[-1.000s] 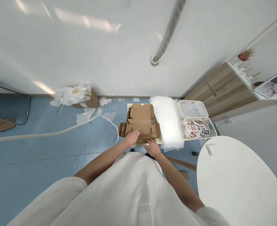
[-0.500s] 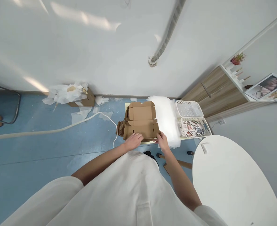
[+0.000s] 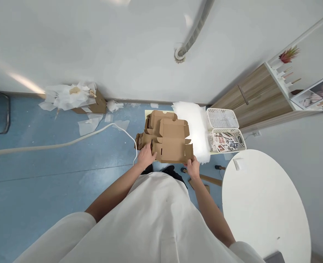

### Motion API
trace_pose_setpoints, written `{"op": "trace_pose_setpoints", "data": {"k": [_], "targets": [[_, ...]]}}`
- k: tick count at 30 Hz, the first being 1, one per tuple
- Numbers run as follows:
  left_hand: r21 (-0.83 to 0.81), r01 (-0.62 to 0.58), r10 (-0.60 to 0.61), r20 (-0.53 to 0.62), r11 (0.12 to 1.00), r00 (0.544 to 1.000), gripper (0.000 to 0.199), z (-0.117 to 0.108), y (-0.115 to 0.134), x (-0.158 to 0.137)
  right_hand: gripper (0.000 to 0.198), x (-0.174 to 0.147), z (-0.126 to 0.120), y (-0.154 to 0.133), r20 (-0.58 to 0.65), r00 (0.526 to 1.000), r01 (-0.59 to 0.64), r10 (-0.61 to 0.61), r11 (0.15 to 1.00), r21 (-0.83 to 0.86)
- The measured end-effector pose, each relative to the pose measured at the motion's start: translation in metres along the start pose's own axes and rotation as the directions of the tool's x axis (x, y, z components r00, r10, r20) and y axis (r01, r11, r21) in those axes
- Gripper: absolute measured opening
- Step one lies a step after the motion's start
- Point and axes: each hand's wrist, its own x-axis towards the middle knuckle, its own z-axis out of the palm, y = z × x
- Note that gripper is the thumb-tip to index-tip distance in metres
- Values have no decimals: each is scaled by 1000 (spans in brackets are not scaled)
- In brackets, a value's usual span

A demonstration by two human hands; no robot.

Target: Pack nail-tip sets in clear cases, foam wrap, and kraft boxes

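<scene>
Wall [image 3: 95, 44] — cardboard blank [image 3: 173, 150] lengthwise toward it

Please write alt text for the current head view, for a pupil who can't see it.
A person's right hand grips the near right corner of an unfolded cardboard box, the left hand at its left edge, over similar flat boxes. To the right are white sheeting, two white baskets and a round white table.

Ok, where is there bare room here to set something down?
The round white table, between the small white piece and the dark object at its near edge; also the blue floor between the white hose and left sleeve. Crowded: where unfolded cardboard, white sheeting and two baskets sit side by side.
</scene>
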Motion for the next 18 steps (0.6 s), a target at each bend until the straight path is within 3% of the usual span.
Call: {"op": "trace_pose_setpoints", "data": {"k": [4, 9, 14, 18], "targets": [[124, -6, -14, 156, 992, 988, 25, 1, 4, -1, 45, -9, -1, 10, -1, 999, -40, 40, 999, -16], [225, -72, 32, 178, 972, 983, 17, -3, 22, 0, 43, -15, -9, 17, -10, 995, -103, 103, 994, 36], [272, -169, 116, 200, 947, 973, 19, 4, 59, 9, 49, -24, -26, 29, -79, 991, -95, 107, 985, 145], [230, -321, 277, 205, 918, 939, 26, 22, 102, 14, 49, -38, -49, 50, -205, 970, -84, 130, 973, 216]]}}
